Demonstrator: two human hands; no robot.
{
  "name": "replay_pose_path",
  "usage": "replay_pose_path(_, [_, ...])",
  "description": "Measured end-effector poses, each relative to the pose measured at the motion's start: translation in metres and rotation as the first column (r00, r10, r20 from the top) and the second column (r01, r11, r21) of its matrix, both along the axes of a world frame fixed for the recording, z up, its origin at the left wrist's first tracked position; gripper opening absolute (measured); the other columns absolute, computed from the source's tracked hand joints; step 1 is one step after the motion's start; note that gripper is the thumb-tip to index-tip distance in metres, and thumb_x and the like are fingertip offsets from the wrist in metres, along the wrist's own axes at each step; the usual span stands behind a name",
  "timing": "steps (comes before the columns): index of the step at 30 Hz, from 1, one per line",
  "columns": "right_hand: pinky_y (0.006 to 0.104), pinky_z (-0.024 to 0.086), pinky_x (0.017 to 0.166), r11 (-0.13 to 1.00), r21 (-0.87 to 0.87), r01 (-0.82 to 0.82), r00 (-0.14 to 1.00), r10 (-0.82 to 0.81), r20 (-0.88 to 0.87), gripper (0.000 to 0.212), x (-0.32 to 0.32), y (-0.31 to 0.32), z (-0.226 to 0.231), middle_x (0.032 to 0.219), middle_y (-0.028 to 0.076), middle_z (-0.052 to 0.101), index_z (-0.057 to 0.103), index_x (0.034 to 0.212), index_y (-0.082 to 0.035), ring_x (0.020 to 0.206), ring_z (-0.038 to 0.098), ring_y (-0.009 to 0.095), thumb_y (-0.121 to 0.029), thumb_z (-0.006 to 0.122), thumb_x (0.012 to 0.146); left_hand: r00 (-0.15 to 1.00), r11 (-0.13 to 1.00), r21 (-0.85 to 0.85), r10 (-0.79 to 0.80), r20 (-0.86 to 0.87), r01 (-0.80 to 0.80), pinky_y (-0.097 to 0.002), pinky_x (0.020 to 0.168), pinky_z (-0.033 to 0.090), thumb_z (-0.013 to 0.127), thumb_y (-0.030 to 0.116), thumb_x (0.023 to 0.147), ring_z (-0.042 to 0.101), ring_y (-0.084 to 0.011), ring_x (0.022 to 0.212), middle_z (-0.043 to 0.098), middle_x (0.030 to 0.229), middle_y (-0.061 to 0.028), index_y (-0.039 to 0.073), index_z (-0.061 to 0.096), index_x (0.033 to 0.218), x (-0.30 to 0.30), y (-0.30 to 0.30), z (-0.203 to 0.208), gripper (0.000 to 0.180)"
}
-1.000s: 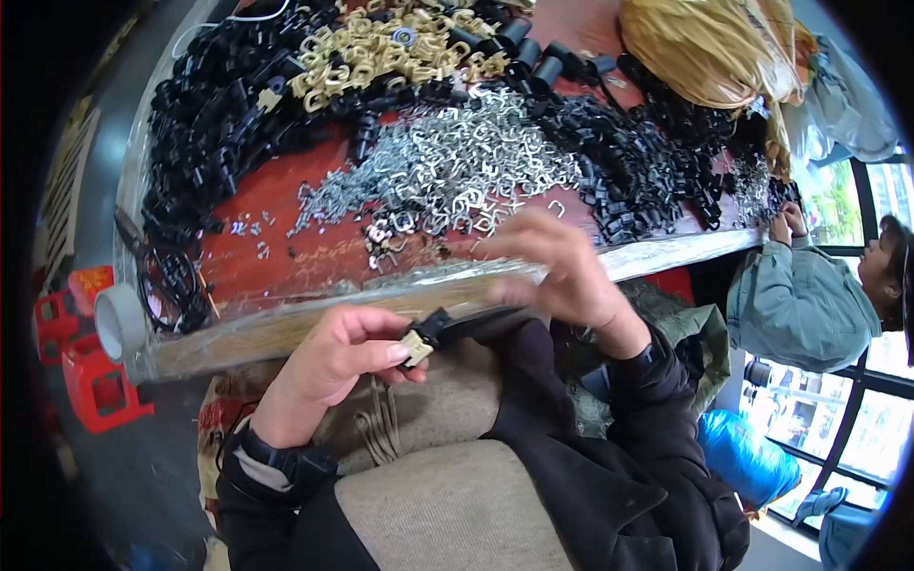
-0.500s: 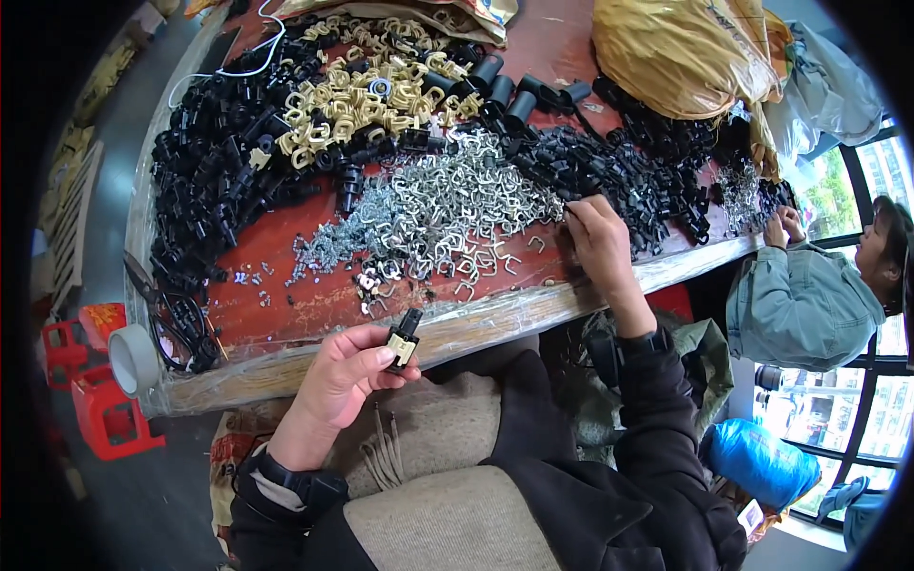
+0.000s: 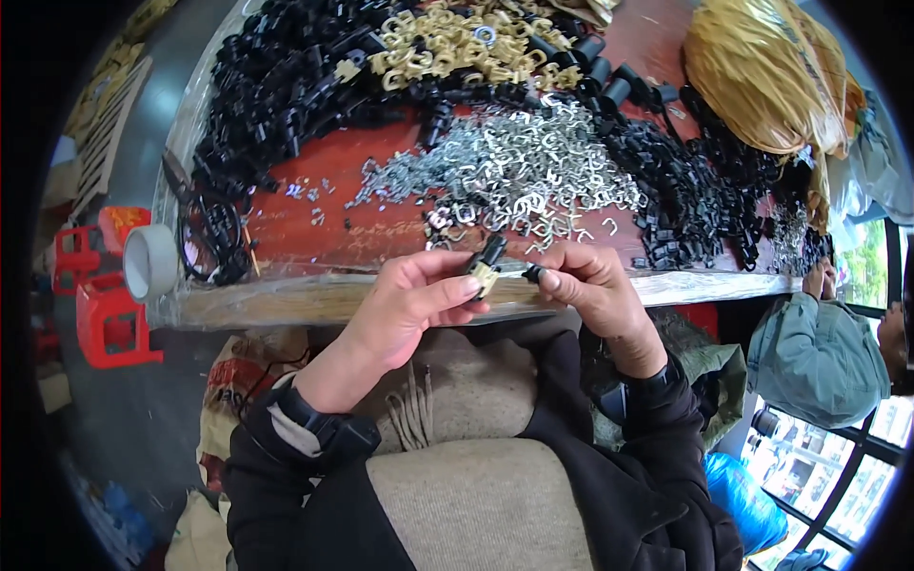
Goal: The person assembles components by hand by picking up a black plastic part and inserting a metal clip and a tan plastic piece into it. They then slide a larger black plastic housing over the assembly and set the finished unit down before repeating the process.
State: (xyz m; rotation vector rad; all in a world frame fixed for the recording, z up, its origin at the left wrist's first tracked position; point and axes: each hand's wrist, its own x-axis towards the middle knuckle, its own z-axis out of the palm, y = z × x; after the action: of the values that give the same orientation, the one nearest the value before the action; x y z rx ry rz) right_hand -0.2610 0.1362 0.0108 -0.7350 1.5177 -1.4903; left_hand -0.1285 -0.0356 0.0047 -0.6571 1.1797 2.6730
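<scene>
In front of the table's near edge, my left hand (image 3: 419, 303) pinches a small black and cream plastic assembly (image 3: 486, 272), its black end tilted up. Close by on the right, my right hand (image 3: 595, 290) grips a small black plastic piece (image 3: 534, 274) between thumb and fingers. A gap separates the two parts. Beyond my hands lies a heap of U-shaped metal clips (image 3: 547, 171), with small grey screws (image 3: 405, 179) to its left. Small black plastic parts (image 3: 671, 195) are piled to the right of the clips.
Cream plastic parts (image 3: 457, 43) and larger black fittings (image 3: 276, 90) cover the far side. At the left edge are scissors (image 3: 176, 181) and a tape roll (image 3: 150, 264). A yellow sack (image 3: 762, 71) stands back right. A co-worker (image 3: 819, 352) sits at the right; red stools (image 3: 109, 319) stand left.
My right hand has come back from the black parts pile toward my left hand, now with a small black piece in its fingers. The view has shifted, while the left hand keeps its assembly.
</scene>
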Motion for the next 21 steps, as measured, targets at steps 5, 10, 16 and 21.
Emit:
replay_pose_path(5, [0.0204, 0.033, 0.049, 0.994, -0.035, 0.106, 0.994, -0.107, -0.027, 0.017, 0.03, -0.02, -0.006, 0.061, -0.003, 0.045, 0.053, 0.073, -0.001, 0.055, 0.04, 0.004, -0.015, 0.054, 0.082, 0.997, 0.997, 0.019, 0.077, -0.022, -0.077, -0.023, 0.065, 0.048, 0.058, 0.01, 0.076, 0.059, -0.0149, 0.075, 0.059, 0.089, -0.007, -0.001, 0.05, 0.105, 0.001, 0.002, 0.0, 0.032])
replay_pose_path(10, [0.0244, 0.033, 0.047, 0.992, -0.059, 0.11, 0.908, -0.125, -0.399, 0.02, 0.043, -0.032, -0.008, 0.056, 0.001, 0.043, 0.051, 0.068, 0.0, 0.051, 0.041, 0.01, -0.014, 0.053, 0.081, 0.996, 0.996, 0.044, 0.084, -0.042, -0.082, -0.0246, 0.069, 0.048, 0.057, 0.008, 0.077, 0.058, -0.0144, 0.078, 0.059, 0.09, -0.0064, 0.001, 0.052, 0.104, 0.002, 0.003, -0.01, 0.029])
replay_pose_path(16, [0.0237, 0.037, 0.053, 0.991, 0.084, 0.099, 0.897, -0.053, -0.439, 0.018, 0.041, -0.032, -0.006, 0.066, 0.003, 0.047, 0.053, 0.074, -0.002, 0.061, 0.044, 0.009, -0.019, 0.055, 0.08, 0.998, 0.996, 0.077, 0.054, -0.026, -0.052, -0.025, 0.069, 0.048, 0.056, 0.009, 0.078, 0.058, -0.0143, 0.08, 0.059, 0.089, -0.0064, 0.002, 0.053, 0.101, 0.004, -0.002, -0.009, 0.025])
replay_pose_path(21, [0.0286, 0.04, 0.063, 0.922, -0.267, 0.281, 0.606, -0.386, -0.695, 0.018, 0.033, -0.044, -0.001, 0.082, 0.008, 0.049, 0.058, 0.08, -0.004, 0.077, 0.047, 0.017, -0.02, 0.063, 0.073, 1.0, 0.989, 0.145, -0.005, 0.004, 0.004, -0.0249, 0.069, 0.047, 0.055, 0.011, 0.079, 0.057, -0.0126, 0.078, 0.059, 0.086, -0.0053, 0.001, 0.053, 0.102, 0.003, -0.005, -0.018, 0.025])
